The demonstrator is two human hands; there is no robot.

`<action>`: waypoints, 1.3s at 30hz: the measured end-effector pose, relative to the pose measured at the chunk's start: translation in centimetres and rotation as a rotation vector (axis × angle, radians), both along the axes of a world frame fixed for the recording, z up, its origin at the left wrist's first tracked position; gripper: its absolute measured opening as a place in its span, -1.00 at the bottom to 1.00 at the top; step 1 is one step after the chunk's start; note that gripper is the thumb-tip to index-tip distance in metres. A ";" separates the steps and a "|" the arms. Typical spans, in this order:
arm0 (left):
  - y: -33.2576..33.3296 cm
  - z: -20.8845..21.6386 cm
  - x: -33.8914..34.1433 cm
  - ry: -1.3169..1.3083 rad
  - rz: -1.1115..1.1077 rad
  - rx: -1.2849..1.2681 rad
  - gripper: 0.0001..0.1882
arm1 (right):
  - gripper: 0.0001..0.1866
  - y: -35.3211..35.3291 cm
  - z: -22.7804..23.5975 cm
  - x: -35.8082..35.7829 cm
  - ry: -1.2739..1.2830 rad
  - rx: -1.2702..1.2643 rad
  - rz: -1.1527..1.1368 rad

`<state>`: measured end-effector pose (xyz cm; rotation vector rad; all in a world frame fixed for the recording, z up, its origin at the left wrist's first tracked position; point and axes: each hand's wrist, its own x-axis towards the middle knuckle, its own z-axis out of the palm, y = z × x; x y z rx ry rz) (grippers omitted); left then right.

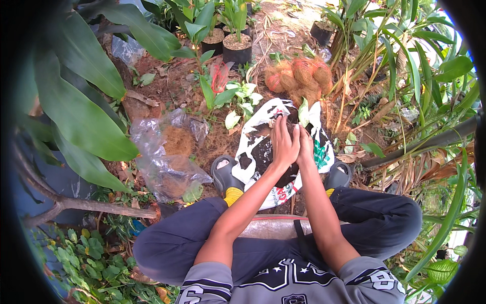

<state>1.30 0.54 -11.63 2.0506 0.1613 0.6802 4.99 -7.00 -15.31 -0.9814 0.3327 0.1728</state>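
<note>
Over an opened white plastic bag (246, 136) of dark potting soil (264, 154), my two hands are brought together with palms facing. My left hand (285, 144) has its fingers stretched forward and pressed together, with dark soil on the fingertips. Against it, my right hand (305, 146) is closed from the other side. A dark clump shows just beyond the fingers, and a pale green leaf (304, 112) stands up beside them. What lies between the palms is hidden.
Fibre bundles in red netting (304, 73) lie beyond the bag. At the left is clear plastic (157, 162) with loose brown fibre (178, 141). Black-potted plants (237, 49) stand at the back. Large leaves (86, 111) and a branch (101, 201) reach in from the left.
</note>
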 end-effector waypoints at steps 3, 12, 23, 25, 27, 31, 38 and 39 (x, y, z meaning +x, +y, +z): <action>0.8 1.0 1.6 0.461 -0.089 -0.731 -0.36 | -0.65 0.4 4.0 -0.5 -0.182 -0.373 -0.040; 2.2 -3.1 1.7 0.241 -0.235 -1.481 -0.53 | -0.63 2.6 4.8 -1.1 -0.456 -0.553 0.072; 0.3 2.0 0.6 0.432 -0.192 -0.021 -0.38 | -0.69 -0.8 1.4 0.0 0.124 0.586 -0.002; 0.7 2.9 0.5 0.188 -0.223 0.181 -0.46 | -0.68 -1.4 0.4 0.5 0.087 0.674 0.026; 1.9 2.3 0.8 -0.039 -0.331 0.270 -0.59 | -0.65 -0.3 0.7 0.1 0.093 0.709 0.082; 2.1 1.5 0.9 -0.258 -0.428 0.418 -0.71 | -0.63 -0.6 -2.1 -0.3 0.034 0.647 0.062; 1.4 -1.0 1.0 -0.332 -0.354 0.315 -0.81 | -0.74 -0.1 -1.8 -0.4 0.020 0.907 0.245; 1.5 -1.2 0.8 -0.329 -0.331 0.315 -0.82 | -0.73 0.1 -2.3 -0.4 0.035 0.915 0.259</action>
